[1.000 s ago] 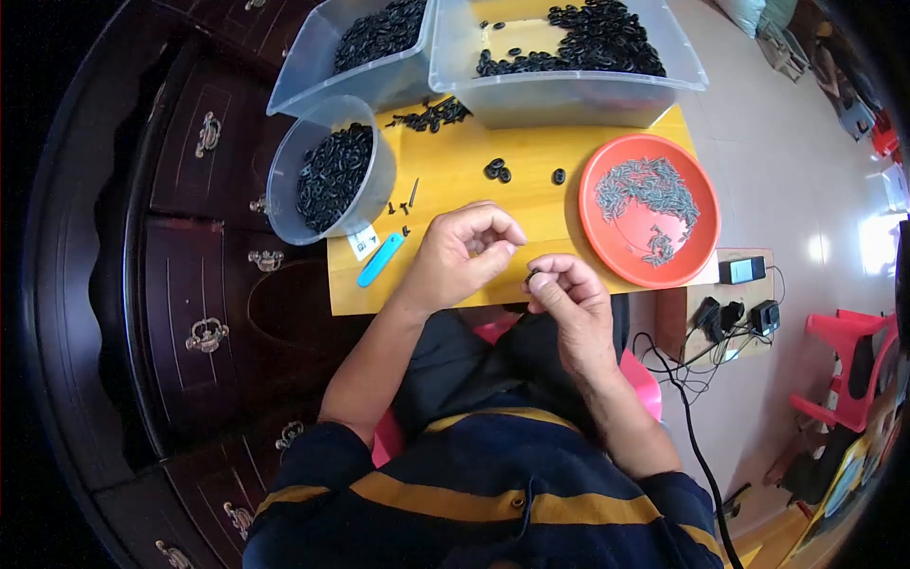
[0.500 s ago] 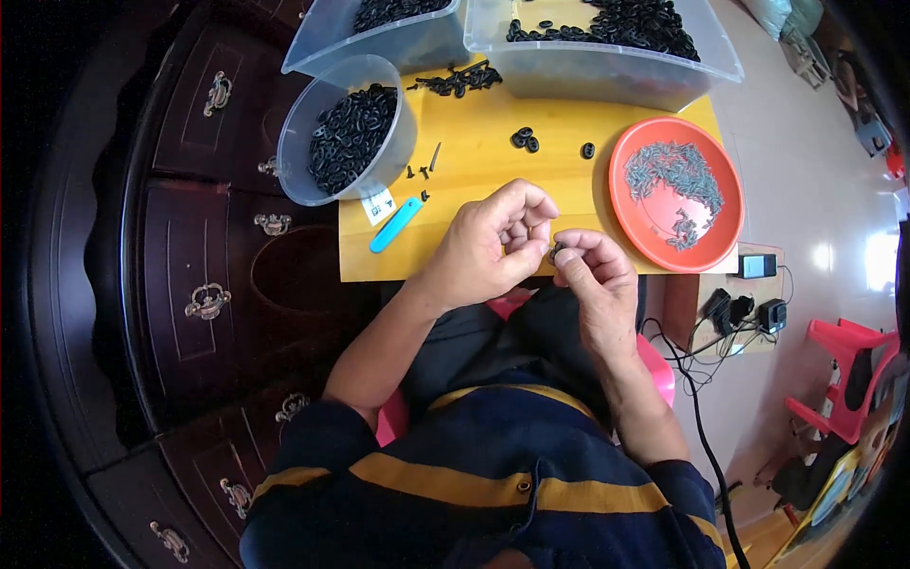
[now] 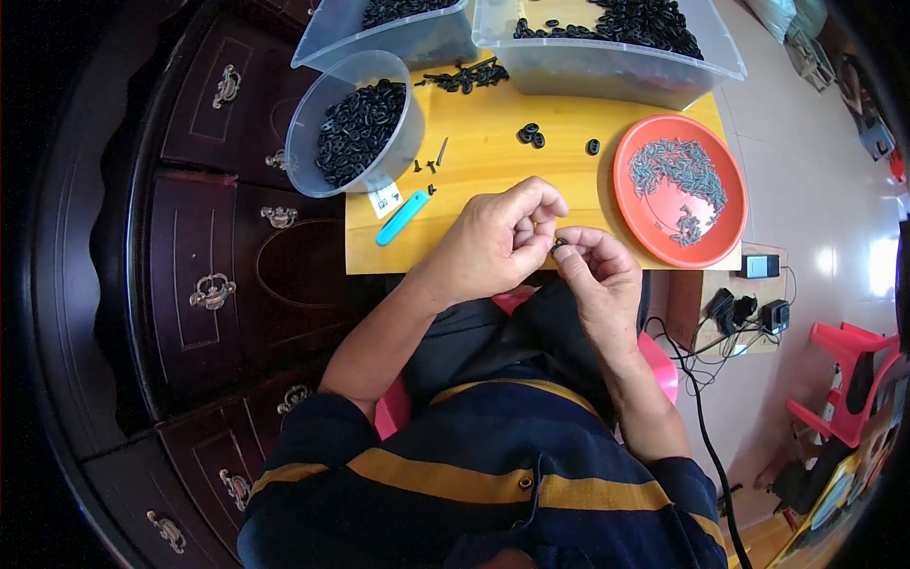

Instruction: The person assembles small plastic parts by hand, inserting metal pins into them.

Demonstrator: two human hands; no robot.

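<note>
Over the table's front edge my two hands meet. Between thumb and fingers, my right hand (image 3: 603, 272) pinches a small black oval ring piece (image 3: 559, 245). My left hand (image 3: 495, 235) is right beside it with curled fingers, its thumb tip close to the piece; whatever it may hold is too small or hidden to name. Beyond the hands lie a little group of black oval pieces (image 3: 532, 136) and a single black oval piece (image 3: 592, 147). To the right, an orange-red plate (image 3: 654, 237) holds many small silvery pins or screws (image 3: 675, 169).
A clear round tub (image 3: 402, 142) of black oval pieces stands at the left. Two clear bins (image 3: 616, 78) are behind. Near the tub lie a light-blue knife-like tool (image 3: 402, 218), tiny black parts (image 3: 431, 167) and a black heap (image 3: 466, 76). Dark drawers (image 3: 204, 275) flank the table (image 3: 474, 142).
The view has shifted slightly, so the table things appear a little higher and to the right. The black piece in my right hand looks slightly turned; both hands stay together.
</note>
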